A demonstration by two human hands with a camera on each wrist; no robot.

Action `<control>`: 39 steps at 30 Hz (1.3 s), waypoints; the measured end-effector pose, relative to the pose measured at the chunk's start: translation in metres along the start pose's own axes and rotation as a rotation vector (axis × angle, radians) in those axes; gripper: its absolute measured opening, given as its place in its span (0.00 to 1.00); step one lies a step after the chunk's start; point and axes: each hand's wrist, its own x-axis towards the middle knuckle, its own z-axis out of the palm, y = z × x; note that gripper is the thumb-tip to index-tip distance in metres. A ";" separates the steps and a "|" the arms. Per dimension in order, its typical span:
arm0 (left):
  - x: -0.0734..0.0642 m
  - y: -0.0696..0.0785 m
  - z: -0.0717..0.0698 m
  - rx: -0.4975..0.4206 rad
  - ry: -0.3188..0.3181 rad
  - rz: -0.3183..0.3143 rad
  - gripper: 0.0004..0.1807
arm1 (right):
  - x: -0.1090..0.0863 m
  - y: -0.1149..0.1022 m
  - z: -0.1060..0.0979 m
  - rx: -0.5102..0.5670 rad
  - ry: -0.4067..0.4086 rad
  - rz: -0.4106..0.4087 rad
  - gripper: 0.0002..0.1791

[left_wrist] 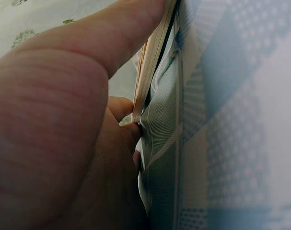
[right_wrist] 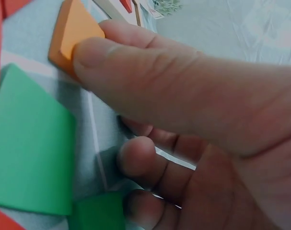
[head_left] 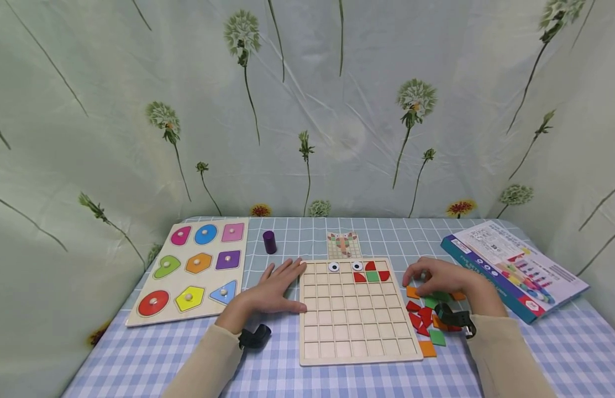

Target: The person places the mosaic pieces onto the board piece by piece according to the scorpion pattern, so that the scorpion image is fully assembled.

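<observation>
My left hand (head_left: 269,293) lies along the left edge of a wooden grid board (head_left: 357,318), its fingers extended. Thumb and fingertips touch that edge in the left wrist view. On the board's top rows sit two round eye pieces (head_left: 334,266), a green square (head_left: 372,276) and several red curved pieces (head_left: 384,276). Just right of the board, my right hand (head_left: 443,275) pinches an orange tile (right_wrist: 72,36) between thumb and index finger. The other fingers curl loosely near a green tile (right_wrist: 32,143). Beneath the right hand and wrist spreads a pile of red pieces (head_left: 425,314) and green and orange tiles.
A patterned card (head_left: 343,245) touches the board's far edge. A shape puzzle board (head_left: 178,271) with knobbed pieces lies to the left, a purple cylinder (head_left: 269,242) standing near it. At the right is a flat game box (head_left: 516,268). A floral curtain (head_left: 347,138) hangs behind the table.
</observation>
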 end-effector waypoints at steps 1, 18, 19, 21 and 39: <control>0.000 0.000 0.000 0.001 -0.001 0.000 0.55 | 0.000 0.000 0.000 -0.006 0.005 0.000 0.12; 0.000 -0.002 0.002 -0.004 0.001 0.001 0.55 | 0.005 -0.003 0.004 0.012 0.049 0.037 0.12; 0.000 -0.002 0.002 -0.004 0.001 0.001 0.55 | 0.006 -0.003 0.004 0.020 0.054 0.045 0.13; 0.001 -0.002 0.002 -0.004 0.000 0.002 0.55 | 0.008 -0.004 0.005 0.035 0.066 0.053 0.14; -0.001 -0.001 0.000 -0.008 0.002 0.011 0.55 | 0.018 -0.013 0.010 0.136 0.165 0.008 0.11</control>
